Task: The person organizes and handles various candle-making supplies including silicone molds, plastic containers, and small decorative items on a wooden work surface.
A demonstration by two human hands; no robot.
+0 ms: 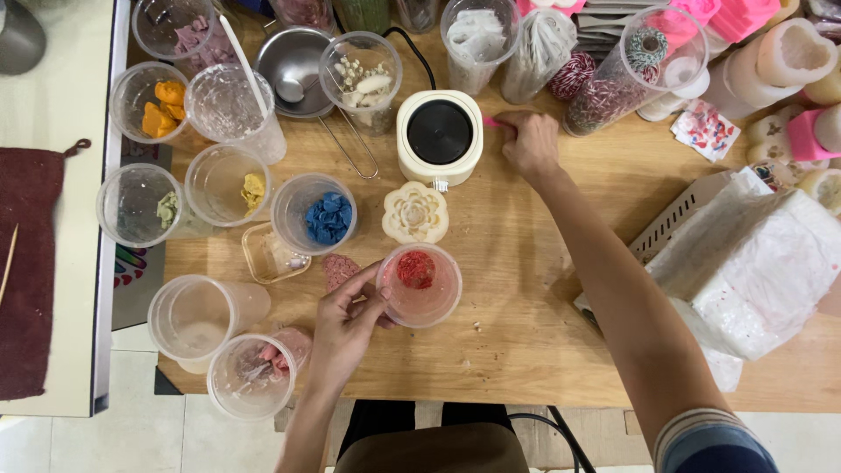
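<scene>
My left hand (pixel 346 320) grips the rim of a clear plastic cup (pixel 420 285) that holds red wax pieces, near the front middle of the wooden table (pixel 526 289). My right hand (pixel 528 140) reaches far across, fingers closed on a small pink object (pixel 492 123) just right of the cream-coloured electric warmer with a black top (pixel 440 136). A cream flower-shaped wax piece (pixel 415 213) lies between the warmer and the red cup.
Several clear cups stand at the left, holding blue (pixel 328 217), orange (pixel 164 107), yellow (pixel 253 190) and green bits. A steel bowl (pixel 293 66) sits at the back. Moulds and jars line the back right; a white plastic-wrapped block (pixel 753 263) lies right.
</scene>
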